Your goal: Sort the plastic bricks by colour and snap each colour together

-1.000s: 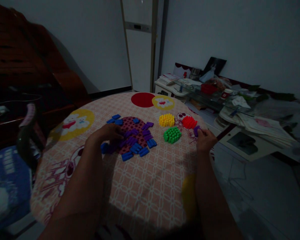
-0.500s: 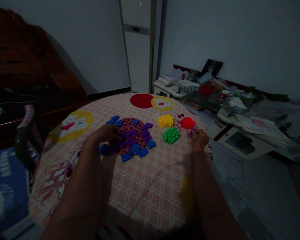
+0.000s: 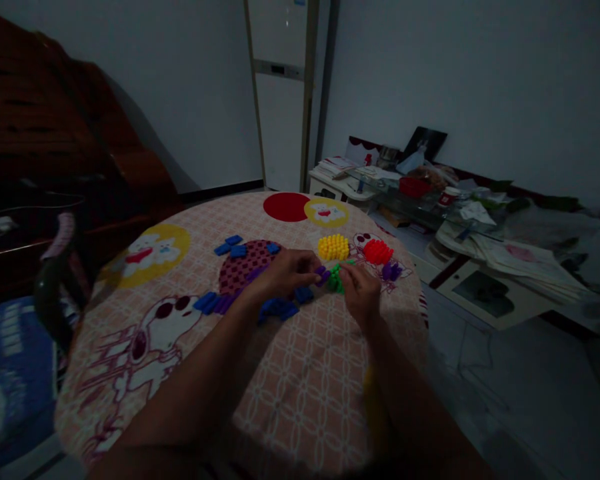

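Blocks (image 3: 334, 247) lie on the desk (image 3: 300, 373), yellow, red and green bunched separately, presumably to keep colours distinct. Left hand (image 3: 293, 267) grips a purple block (image 3: 323, 275), apparently for control; right hand's (image 3: 363, 293) fingers are pinched closed nearby, contents indeterminable.

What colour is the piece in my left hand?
The piece in your left hand is purple, seen best in the head view.

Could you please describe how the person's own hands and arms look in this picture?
The left hand and right hand are bare, without gloves. Both forearms are uncovered, with no sleeve visible. I see no watch or bracelet; the view is too dim to rule out a small ring.
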The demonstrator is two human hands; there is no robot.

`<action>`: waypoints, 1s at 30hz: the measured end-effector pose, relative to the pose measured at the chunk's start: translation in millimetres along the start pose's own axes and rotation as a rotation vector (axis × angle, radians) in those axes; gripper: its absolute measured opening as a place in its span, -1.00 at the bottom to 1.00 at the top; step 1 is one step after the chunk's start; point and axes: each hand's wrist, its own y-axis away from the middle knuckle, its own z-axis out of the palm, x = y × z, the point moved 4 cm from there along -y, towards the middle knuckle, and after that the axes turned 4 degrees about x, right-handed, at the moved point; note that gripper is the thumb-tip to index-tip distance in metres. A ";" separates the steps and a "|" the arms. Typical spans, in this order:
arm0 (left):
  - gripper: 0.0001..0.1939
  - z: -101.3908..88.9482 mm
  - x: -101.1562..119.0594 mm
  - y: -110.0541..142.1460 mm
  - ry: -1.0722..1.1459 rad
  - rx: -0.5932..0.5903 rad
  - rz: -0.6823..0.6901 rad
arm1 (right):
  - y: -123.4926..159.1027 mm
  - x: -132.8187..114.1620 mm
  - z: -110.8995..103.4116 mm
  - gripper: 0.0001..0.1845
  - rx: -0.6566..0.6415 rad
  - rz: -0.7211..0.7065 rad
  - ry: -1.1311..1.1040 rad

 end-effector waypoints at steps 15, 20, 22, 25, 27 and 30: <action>-0.83 21.6 -7.9 -6.4 0.103 0.088 -0.015 | 6.0 -0.5 11.5 -0.79 -0.050 0.109 -0.174; -0.81 13.5 -11.8 -5.7 0.052 0.148 -0.045 | 0.6 42.7 -21.6 -0.69 0.270 0.281 -0.015; -0.79 10.7 -14.6 -6.4 0.075 0.153 -0.049 | 0.4 67.0 -47.8 -0.67 0.433 0.368 0.150; -0.78 9.0 -17.3 -7.4 0.094 0.147 -0.050 | 2.4 97.8 -82.5 -0.75 0.540 0.444 0.409; -0.79 9.2 -17.0 -7.1 0.086 0.138 -0.059 | 4.6 113.0 -95.1 -0.81 0.529 0.490 0.530; -0.81 9.7 -14.3 -5.8 0.076 0.134 -0.075 | 7.5 126.6 -97.6 -0.85 0.457 0.557 0.613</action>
